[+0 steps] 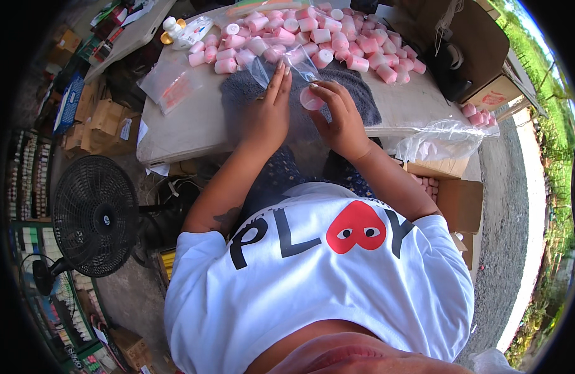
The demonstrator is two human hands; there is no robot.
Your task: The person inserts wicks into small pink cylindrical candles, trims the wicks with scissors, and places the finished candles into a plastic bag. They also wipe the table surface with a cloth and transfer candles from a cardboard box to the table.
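My right hand (340, 115) grips a small pink cylinder (311, 98) between thumb and fingers, its pale round end facing up. My left hand (274, 109) has its fingers stretched out straight, lying against a clear plastic bag (300, 61). The bag's opening spreads between the two hands. Both hands are over a dark grey towel (237, 93) on the table. Beyond them lies a big heap of similar pink cylinders (368, 45) with whitish ends. What the cylinders contain cannot be made out.
Flat plastic packets (170, 84) lie on the pale table (175, 134) at left, near a white bottle (171, 26). A cardboard box (474, 43) stands at the back right. A black fan (94, 215) is on my left. An open carton (459, 206) with pink pieces sits at lower right.
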